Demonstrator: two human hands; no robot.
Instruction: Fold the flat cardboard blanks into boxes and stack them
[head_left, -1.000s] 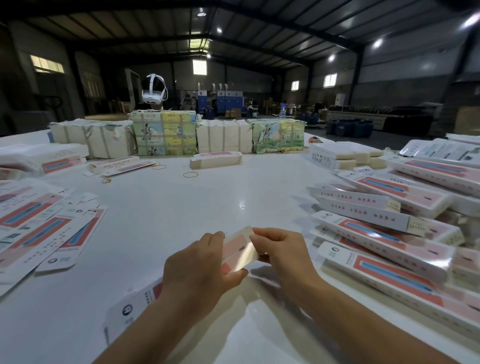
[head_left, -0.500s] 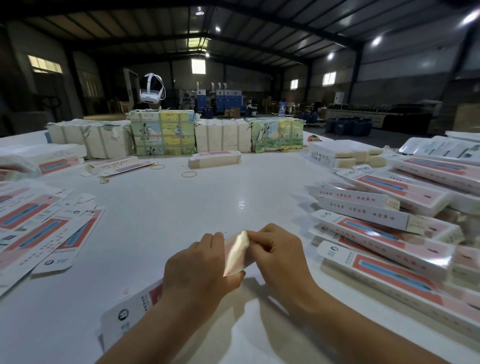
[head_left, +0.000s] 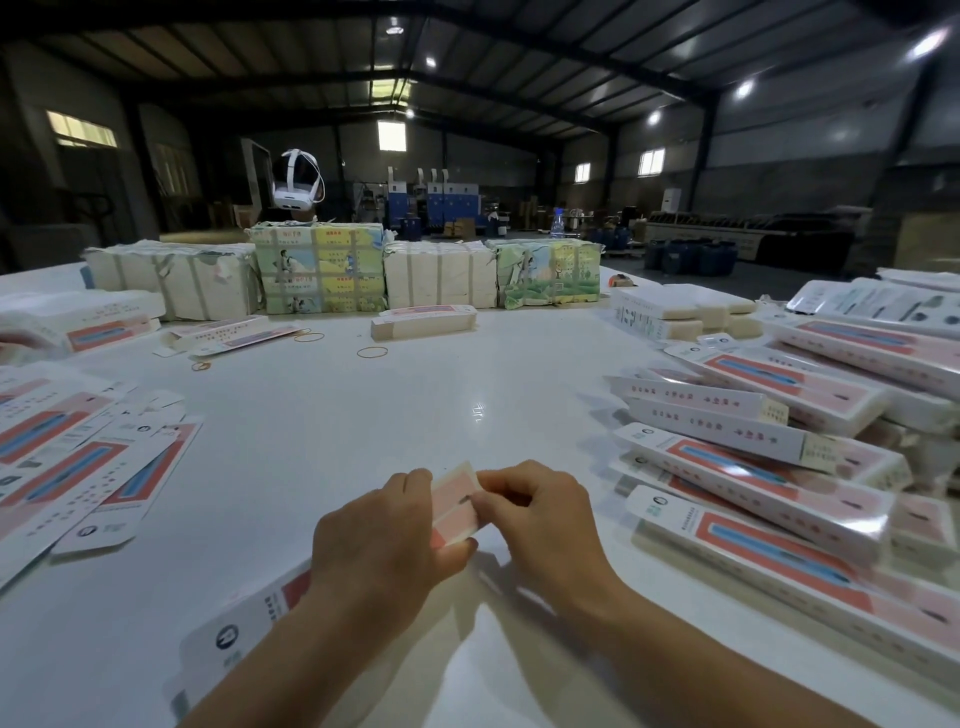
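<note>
Head view: a long cardboard blank (head_left: 457, 512) is held low over the white bench (head_left: 337, 431), just in front of the person. The left hand (head_left: 384, 540) is wrapped around the blank's body, thumb pressed under its far end. The right hand (head_left: 540, 525) is curled at that same end, fingers (head_left: 498, 501) pinching the pink end flap. The near end of the blank trails back toward the left forearm, its logo panel showing.

Flat blanks (head_left: 93, 467) are fanned out at the left of the bench. Folded boxes (head_left: 753, 467) are heaped at the right, several layers deep and leaning at mixed angles.

The end flap looks ready to be tucked; that is judged to be the step in hand. The risks are plain enough. If the flap is pushed off-square, a crease could be set in the wrong line or the tab crumpled. If the left grip is squeezed too hard, the thin sleeve could be flattened. The uneven heap at the right could slide when another box is added.
</note>
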